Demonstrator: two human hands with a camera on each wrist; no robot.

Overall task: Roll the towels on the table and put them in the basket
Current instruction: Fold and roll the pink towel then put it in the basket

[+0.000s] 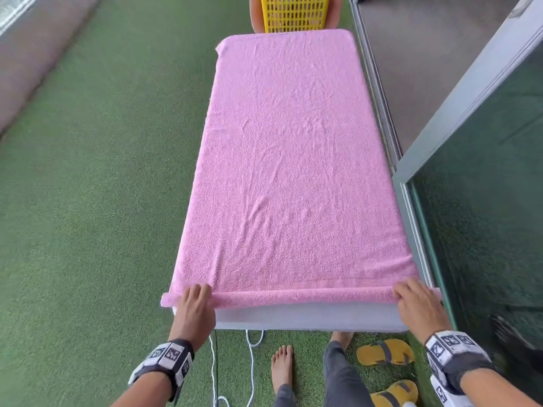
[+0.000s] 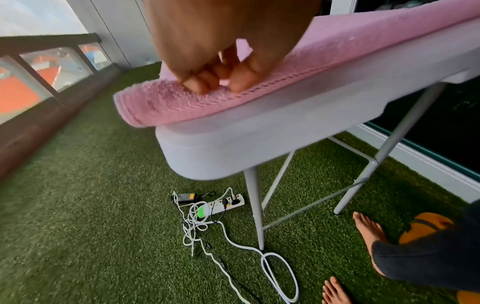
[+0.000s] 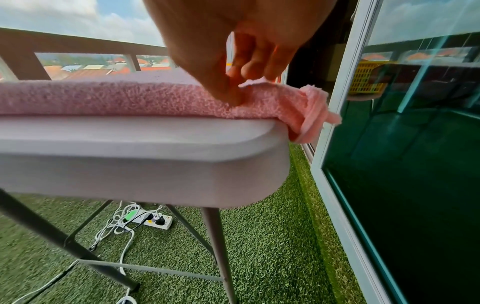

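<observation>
Left hand (image 1: pixel 194 304): curled over the rolled near hem, pinching it at the left end.
Right hand (image 1: pixel 417 302): pinching the same roll at the right end.
Towel (image 1: pixel 293 160): one, pink, spread flat beyond both hands, covering the table (image 1: pixel 308 318).
Basket (image 1: pixel 295 13): one, yellow, past the towel's far end; contents hidden.

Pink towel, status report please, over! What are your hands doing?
Left hand and right hand pinch the near rolled edge. Pink towel mostly flat on table. Yellow basket at far end, nothing blocking.
</observation>
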